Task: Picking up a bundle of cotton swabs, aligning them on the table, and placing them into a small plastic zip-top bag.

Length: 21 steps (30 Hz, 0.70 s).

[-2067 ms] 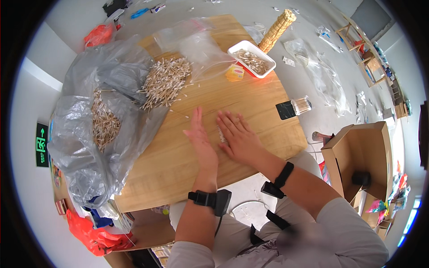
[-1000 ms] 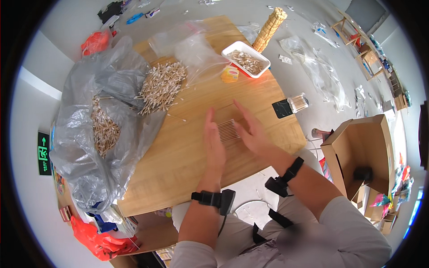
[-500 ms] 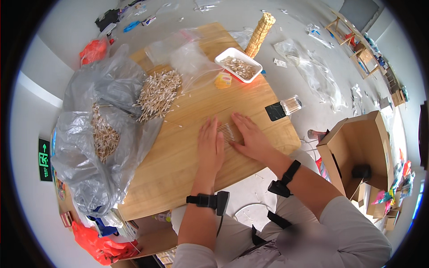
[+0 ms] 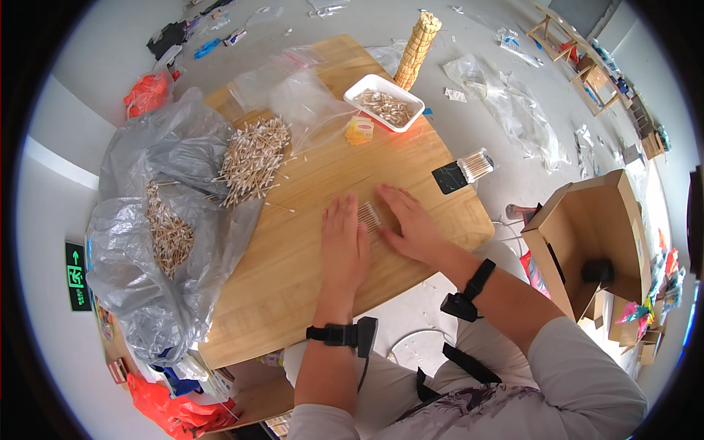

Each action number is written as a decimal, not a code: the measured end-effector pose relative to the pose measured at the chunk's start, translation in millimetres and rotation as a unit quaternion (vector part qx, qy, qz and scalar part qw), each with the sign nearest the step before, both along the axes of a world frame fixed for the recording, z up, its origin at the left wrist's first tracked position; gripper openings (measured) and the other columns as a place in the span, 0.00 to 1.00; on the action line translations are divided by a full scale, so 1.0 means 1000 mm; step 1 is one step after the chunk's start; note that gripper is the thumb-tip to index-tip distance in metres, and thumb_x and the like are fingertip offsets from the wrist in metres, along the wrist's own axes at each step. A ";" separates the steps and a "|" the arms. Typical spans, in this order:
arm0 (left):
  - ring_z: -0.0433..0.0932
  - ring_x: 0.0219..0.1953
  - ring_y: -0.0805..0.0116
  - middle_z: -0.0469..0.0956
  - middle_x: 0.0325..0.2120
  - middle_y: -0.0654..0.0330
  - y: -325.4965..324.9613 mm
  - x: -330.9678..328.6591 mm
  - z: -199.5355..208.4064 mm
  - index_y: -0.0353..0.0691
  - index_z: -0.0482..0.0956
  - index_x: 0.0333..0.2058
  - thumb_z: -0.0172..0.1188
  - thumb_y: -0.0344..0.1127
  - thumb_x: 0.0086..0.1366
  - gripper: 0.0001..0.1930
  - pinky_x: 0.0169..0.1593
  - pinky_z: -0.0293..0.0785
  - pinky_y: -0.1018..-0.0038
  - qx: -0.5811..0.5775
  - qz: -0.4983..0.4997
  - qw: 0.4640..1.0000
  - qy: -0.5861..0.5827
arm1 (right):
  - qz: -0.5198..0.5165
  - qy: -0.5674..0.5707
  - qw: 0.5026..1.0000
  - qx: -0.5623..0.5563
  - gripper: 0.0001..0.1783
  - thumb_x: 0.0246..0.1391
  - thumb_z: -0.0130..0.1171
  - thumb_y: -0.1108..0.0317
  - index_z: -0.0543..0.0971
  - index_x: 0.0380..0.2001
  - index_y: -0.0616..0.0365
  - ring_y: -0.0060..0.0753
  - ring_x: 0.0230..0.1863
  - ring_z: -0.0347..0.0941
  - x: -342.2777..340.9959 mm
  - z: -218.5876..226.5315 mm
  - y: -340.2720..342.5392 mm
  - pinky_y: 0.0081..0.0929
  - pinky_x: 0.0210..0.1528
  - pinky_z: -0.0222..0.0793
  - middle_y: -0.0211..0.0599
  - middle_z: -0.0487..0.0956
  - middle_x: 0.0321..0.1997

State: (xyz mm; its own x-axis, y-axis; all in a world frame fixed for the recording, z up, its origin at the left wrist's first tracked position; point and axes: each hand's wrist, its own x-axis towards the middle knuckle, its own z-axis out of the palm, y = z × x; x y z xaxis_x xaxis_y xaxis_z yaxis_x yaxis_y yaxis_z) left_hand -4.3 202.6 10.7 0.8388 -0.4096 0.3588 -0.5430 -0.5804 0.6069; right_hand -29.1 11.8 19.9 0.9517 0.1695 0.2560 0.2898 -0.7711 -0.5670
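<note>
1. Now flat row of white-tipped wooden cotton swabs (image 4: 369, 218) lies on pale wooden bench (image 4: 293, 297), between left hand (image 4: 345, 244) and right hand (image 4: 413, 229).
2. Left grip unclenched, flat; right grip spread at thumb; neither pinches anything.
3. Step looks like squaring the row; next move likely calls for even, gentle inward pressure.

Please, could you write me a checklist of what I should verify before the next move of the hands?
1. Left hand and right hand on either side of the swab row: ok.
2. Swabs in the row side by side: ok.
3. Their ends level: cannot tell, too small and partly covered.
4. Loose pile apart from the row: ok.
5. Tray upright: ok.
6. Swab pack fully on the table: not ok, it juts past the edge.
</note>
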 end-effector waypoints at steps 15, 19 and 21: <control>0.45 0.78 0.47 0.49 0.75 0.42 -0.019 -0.018 -0.013 0.28 0.53 0.72 0.44 0.64 0.73 0.45 0.77 0.39 0.50 0.188 0.044 0.981 -0.022 | 0.113 -0.011 0.982 -0.152 0.37 0.63 0.58 0.60 0.62 0.72 0.59 0.49 0.77 0.56 -0.046 0.006 -0.014 0.48 0.77 0.50 0.46 0.62 0.76; 0.45 0.78 0.48 0.48 0.75 0.43 -0.020 -0.017 -0.016 0.28 0.52 0.73 0.44 0.64 0.73 0.45 0.77 0.39 0.52 0.172 0.046 0.984 -0.015 | 0.122 0.002 0.972 -0.202 0.37 0.65 0.54 0.53 0.61 0.73 0.56 0.47 0.79 0.50 -0.047 0.006 -0.011 0.46 0.79 0.45 0.42 0.58 0.78; 0.45 0.78 0.48 0.48 0.75 0.43 -0.022 -0.017 -0.015 0.28 0.53 0.72 0.44 0.63 0.73 0.45 0.77 0.39 0.53 0.195 0.051 0.979 -0.014 | 0.121 0.007 0.971 -0.208 0.37 0.65 0.54 0.52 0.61 0.73 0.55 0.47 0.80 0.49 -0.046 0.006 -0.010 0.46 0.79 0.43 0.41 0.57 0.79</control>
